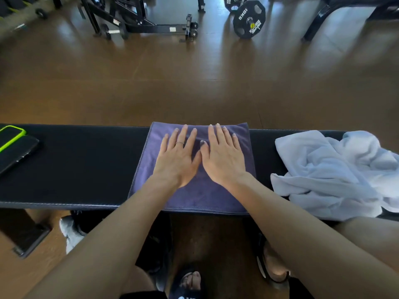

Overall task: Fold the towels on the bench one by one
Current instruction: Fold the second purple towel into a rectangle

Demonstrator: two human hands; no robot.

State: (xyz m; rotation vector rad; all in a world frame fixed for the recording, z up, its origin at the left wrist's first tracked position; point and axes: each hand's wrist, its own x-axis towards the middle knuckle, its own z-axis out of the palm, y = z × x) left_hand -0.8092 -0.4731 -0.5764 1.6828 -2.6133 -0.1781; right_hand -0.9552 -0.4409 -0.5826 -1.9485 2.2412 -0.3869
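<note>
A folded purple towel (pixel 194 190) is pressed flat on a black padded bench (pixel 82 165) by 2 bare hands laid side by side, palms down. The left hand (pixel 177 156) is spread with straight fingers, a thin ring (pixel 179 142) seen on 1 of them, and the right hand (pixel 224 156) is likewise flat with fingers extended, its thumb lying just beside the left hand's thumb; nothing is gripped by either. The towel is spread across the full depth of the bench beneath both palms, its near hem hanging slightly over the front edge between the forearms. To the right of the right hand, apart from it, a crumpled white towel (pixel 336 173) is heaped unfolded on the same bench, part of it draped over the front edge. Well to the left of the left hand, 2 dark phones are laid at the bench's end, 1 in a lime-green case (pixel 10 134), the other (pixel 17 154) touching it. Beyond the fingertips, a brown gym floor (pixel 194 83) is shown with a black equipment frame (pixel 138 20), a small dumbbell (pixel 114 31) and a plate marked 10KG (pixel 249 19). Sandalled feet are visible below the forearms.
</note>
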